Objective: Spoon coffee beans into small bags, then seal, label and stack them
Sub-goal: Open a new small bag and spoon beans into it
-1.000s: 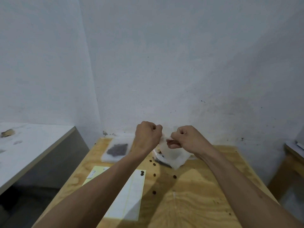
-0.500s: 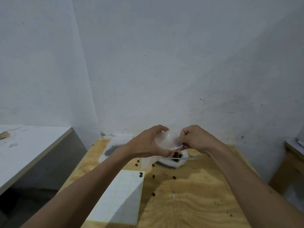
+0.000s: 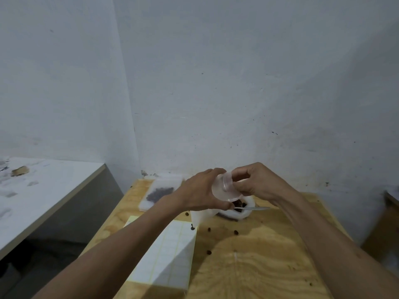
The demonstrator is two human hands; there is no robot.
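The plywood table point(image 3: 248, 266) fills the lower centre of the frame. On it, from biggest down: a sheet of blank labels point(image 3: 170, 253) at lower centre-left, a filled bag of beans point(image 3: 159, 194) lying flat further back by the wall, a white tub of coffee beans point(image 3: 237, 210) with a spoon point(image 3: 254, 208) resting in it, and loose beans point(image 3: 209, 252) scattered about.

Just above the tub, both hands hold a small clear plastic bag point(image 3: 223, 187), empty as far as one can tell. It looks thin, limp and slick (the kind whose two walls cling together), so the mouth edges are the place to take it, one wall per hand, pulling gently apart.

The left hand point(image 3: 200, 195) is curled round the bag's left side, thumb underneath. The right hand point(image 3: 257, 183) has its fingertips bent in and pinches the bag's mouth at the right; the exact pinch is blurred.
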